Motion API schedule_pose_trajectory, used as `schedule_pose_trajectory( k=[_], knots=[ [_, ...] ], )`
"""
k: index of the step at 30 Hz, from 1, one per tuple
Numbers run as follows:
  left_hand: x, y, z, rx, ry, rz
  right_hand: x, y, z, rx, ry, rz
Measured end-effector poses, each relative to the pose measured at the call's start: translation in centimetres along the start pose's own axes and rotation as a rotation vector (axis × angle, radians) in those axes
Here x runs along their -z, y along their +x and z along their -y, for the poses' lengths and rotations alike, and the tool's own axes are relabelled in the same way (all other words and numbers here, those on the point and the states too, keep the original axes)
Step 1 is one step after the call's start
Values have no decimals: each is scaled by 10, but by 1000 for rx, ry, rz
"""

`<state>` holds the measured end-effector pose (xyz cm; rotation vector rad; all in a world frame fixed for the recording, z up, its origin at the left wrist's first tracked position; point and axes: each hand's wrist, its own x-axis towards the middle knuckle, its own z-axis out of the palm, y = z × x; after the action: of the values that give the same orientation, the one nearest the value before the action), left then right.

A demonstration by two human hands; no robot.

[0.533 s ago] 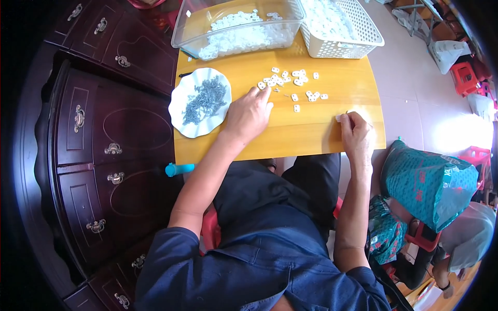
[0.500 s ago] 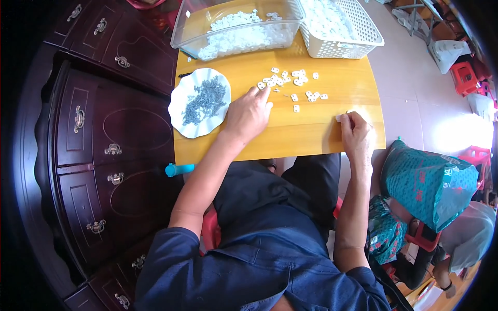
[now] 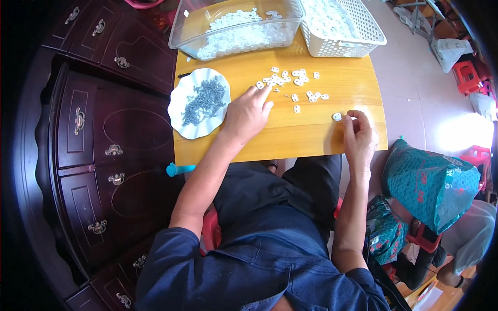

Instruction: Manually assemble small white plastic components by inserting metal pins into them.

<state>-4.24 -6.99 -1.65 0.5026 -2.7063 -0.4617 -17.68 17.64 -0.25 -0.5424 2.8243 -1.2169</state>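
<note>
My left hand rests over the table, index finger stretched to a cluster of small white plastic pieces with holes. Its thumb stands apart, and I see nothing held in it. At the table's right side, my right hand has thumb and index finger bent at the edge of one white plastic piece, which looks pinched at the fingertips. Dark marks show on its face. Between the hands lie more loose white pieces and a few tiny metal bits. Left of my left hand, a white scalloped plate holds many dark grey screws.
A clear plastic bin and a white perforated basket, both with many white pieces, stand at the table's far side. Dark wooden drawers flank the left. Teal bags and a seated person are at the right.
My right fingers have shifted slightly right and loosened, so more of the white piece shows. My left hand stays almost where it was.
</note>
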Motion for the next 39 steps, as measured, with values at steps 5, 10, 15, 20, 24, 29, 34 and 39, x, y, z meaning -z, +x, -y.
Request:
schedule_pose_trajectory(
  k=[5, 10, 15, 20, 24, 29, 34, 39],
  knots=[
    [2, -2, 5, 60, -17, -11, -8, -6, 2, 96, 155, -91],
    [0, -1, 5, 31, 19, -62, -17, -11, 7, 154, 237, -58],
    [2, 0, 4, 29, -5, -68, -19, -15, 14, 159, 263, -13],
    [1, -1, 3, 18, -25, -75, -24, -19, 17, 204, 297, 4],
    [1, -4, -2, -3, -12, -80, -26, -20, 20, 207, 298, 22],
    [-3, 0, 0, -18, -49, -105, -34, -22, 29, 210, 242, 124],
    [-8, 10, 6, -22, -60, -112, -50, -16, 37, 308, 86, 184],
    [-12, 15, 5, -21, 48, -32, -61, -7, 46, 324, 8, 172]
  ],
)
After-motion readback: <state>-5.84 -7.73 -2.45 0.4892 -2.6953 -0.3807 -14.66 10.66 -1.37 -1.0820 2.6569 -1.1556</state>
